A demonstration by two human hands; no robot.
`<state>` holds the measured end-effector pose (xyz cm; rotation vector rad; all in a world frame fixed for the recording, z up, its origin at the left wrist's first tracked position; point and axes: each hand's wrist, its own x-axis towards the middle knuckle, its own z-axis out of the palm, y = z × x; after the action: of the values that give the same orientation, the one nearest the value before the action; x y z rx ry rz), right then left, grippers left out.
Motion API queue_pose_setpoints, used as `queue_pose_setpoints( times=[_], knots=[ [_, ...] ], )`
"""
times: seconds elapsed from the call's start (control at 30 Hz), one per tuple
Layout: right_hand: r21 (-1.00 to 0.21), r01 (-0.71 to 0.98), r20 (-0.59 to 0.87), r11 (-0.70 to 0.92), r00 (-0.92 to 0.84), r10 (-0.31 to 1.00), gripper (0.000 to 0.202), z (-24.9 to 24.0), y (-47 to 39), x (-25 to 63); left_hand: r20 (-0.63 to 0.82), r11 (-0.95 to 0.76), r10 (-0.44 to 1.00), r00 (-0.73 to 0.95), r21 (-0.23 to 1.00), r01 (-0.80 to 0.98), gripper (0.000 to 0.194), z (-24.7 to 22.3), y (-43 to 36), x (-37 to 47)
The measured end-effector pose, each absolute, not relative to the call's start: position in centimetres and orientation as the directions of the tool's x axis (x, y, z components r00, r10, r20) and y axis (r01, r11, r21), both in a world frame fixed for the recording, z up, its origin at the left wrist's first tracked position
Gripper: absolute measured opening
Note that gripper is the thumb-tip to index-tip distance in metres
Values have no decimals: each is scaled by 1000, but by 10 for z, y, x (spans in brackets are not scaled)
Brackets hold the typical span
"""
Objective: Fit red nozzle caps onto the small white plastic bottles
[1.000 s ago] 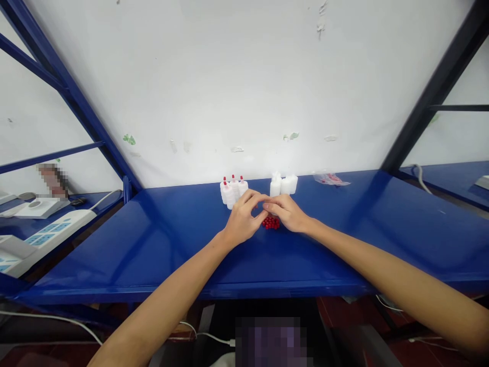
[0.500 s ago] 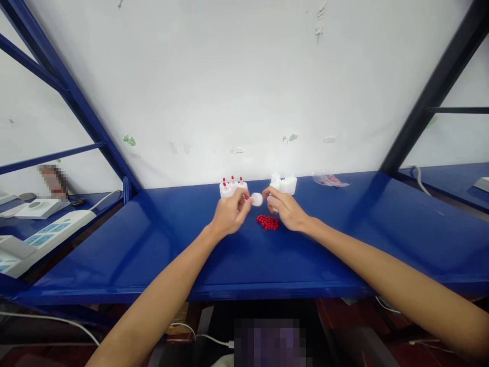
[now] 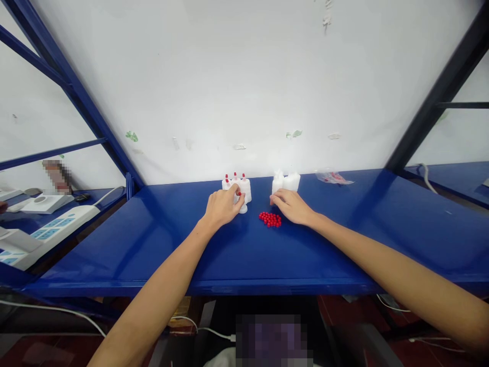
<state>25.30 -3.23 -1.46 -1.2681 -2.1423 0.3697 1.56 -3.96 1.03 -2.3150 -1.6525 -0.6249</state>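
My left hand (image 3: pixel 223 205) is closed with its fingertips pinching the red cap of a small white squeeze bottle (image 3: pixel 243 209), most of which the fingers hide. Right behind it stands a group of white bottles (image 3: pixel 247 188) with red caps on their tips. My right hand (image 3: pixel 292 205) has its fingers pressed together beside a second group of white bottles (image 3: pixel 292 182), on which no red caps show. Whatever those fingertips may hold is hidden. Between the two hands lies a pile of small red caps (image 3: pixel 270 219) on the blue table (image 3: pixel 305 260).
A clear plastic bag (image 3: pixel 333 177) with something red in it lies at the back right, near the wall. Blue frame posts (image 3: pixel 110 148) rise on the left, a dark post (image 3: pixel 424 92) on the right. A white power strip (image 3: pixel 49 234) is at the far left.
My left hand has brought the bottle from between the hands left to the capped group, lower and upright. My right hand has stayed near the other bottles, its fingers now closed together.
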Motion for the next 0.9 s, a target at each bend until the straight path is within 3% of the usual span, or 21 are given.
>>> queue_pose_setpoints(
  times=[0.17, 0.5, 0.57, 0.73, 0.9],
  knots=[
    [-576, 664, 322, 477, -352, 879, 44, -19, -34, 252, 394, -320, 871, 293, 3, 947, 30, 11, -40, 14],
    [-703, 539, 418, 464, -214, 883, 39, -10, -39, 252, 400, -331, 872, 281, 60, 942, 35, 5, -40, 17],
    [-688, 542, 431, 483, -230, 873, 38, -7, -40, 251, 427, -413, 839, 337, 95, 906, 33, 3, -42, 19],
    [-635, 565, 463, 527, -267, 845, 34, -4, -44, 249, 369, -739, 658, 657, 145, 658, 27, -4, -47, 28],
    [-594, 602, 474, 533, -274, 837, 35, -6, -43, 248, 295, -744, 665, 686, 181, 643, 34, -10, -48, 35]
  ],
)
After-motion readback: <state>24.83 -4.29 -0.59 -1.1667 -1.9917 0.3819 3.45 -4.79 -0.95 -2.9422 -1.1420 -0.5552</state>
